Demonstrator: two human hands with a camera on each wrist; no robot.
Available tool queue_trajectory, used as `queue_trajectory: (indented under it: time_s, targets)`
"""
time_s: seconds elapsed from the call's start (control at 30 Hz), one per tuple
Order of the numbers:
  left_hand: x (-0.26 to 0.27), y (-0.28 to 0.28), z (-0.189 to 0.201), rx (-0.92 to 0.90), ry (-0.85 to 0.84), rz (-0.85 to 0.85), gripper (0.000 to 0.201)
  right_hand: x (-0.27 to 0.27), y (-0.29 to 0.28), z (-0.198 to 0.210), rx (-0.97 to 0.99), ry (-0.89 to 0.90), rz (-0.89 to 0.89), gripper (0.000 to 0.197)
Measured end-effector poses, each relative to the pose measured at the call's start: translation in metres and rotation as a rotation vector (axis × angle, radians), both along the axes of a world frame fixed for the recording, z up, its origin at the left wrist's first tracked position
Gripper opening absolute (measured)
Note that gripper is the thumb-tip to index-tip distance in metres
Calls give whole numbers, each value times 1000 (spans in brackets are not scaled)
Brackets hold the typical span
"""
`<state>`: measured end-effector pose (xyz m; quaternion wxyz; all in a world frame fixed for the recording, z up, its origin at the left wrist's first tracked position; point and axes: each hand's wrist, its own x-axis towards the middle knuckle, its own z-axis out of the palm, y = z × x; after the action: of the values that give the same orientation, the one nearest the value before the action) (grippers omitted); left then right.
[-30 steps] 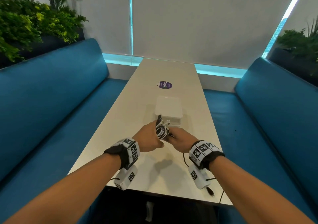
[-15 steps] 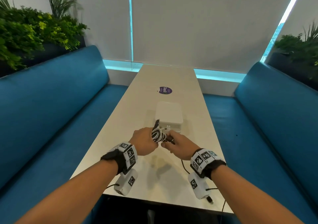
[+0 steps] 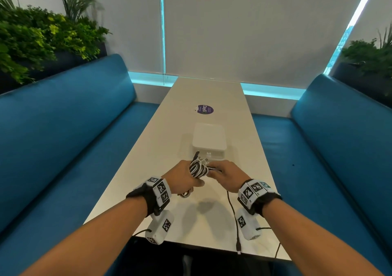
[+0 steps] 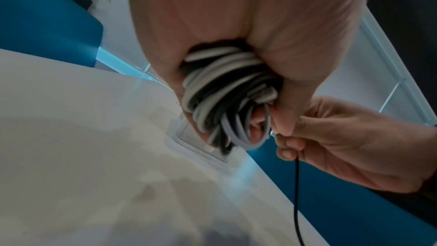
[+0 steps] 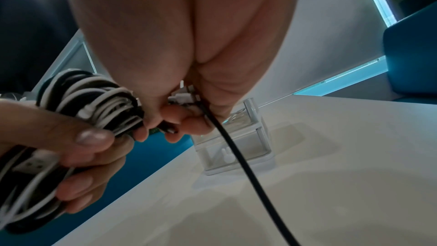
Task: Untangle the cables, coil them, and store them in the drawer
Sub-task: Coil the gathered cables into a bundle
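My left hand [image 3: 186,175] grips a coiled bundle of black and white cables [image 3: 198,167] a little above the white table [image 3: 148,169]; the wrist view shows the same cable bundle [image 4: 227,100] inside my curled fingers. My right hand [image 3: 226,175] pinches a loose black cable [image 3: 233,216] right beside the bundle, along with a white connector [image 5: 183,96]. That black cable [image 5: 238,158] trails down to the table's near edge, where its plug [image 3: 238,247] lies. Just beyond my hands stands a small white drawer box [image 3: 209,141], its clear front drawers [image 5: 232,149] closed.
A purple round sticker [image 3: 204,109] lies farther along the table. Blue benches [image 3: 63,127] run along both sides, with planters [image 3: 31,40] behind them. A thin black wire [image 3: 277,251] hangs over the table's near right edge.
Both hands have stayed together by the drawer box, working the cable around the bundle. The black cable's tail on the table has shifted slightly; the head view has tilted a little.
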<state>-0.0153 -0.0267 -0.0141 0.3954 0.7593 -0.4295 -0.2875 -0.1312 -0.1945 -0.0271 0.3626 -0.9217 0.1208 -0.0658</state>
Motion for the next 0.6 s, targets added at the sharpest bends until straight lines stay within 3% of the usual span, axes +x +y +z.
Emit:
queue_trajectory:
  time_s: [0.17,0.27,0.4,0.5,0.6]
  targets:
    - [-1,-9,0,-14,27,150,20,1,5,-5,43,-77,-64,22]
    - [7,-12,1,-107,109,345,19,0,11,-11,119,-143,-198,28]
    - [24,-10,3,-229,269,627,19,-5,18,-18,270,-86,-253,18]
    - [25,-10,0,-254,319,629,16,0,26,-17,131,-147,-161,23]
    - [13,-13,-4,-300,399,478,12,12,41,-12,-31,-151,11,21]
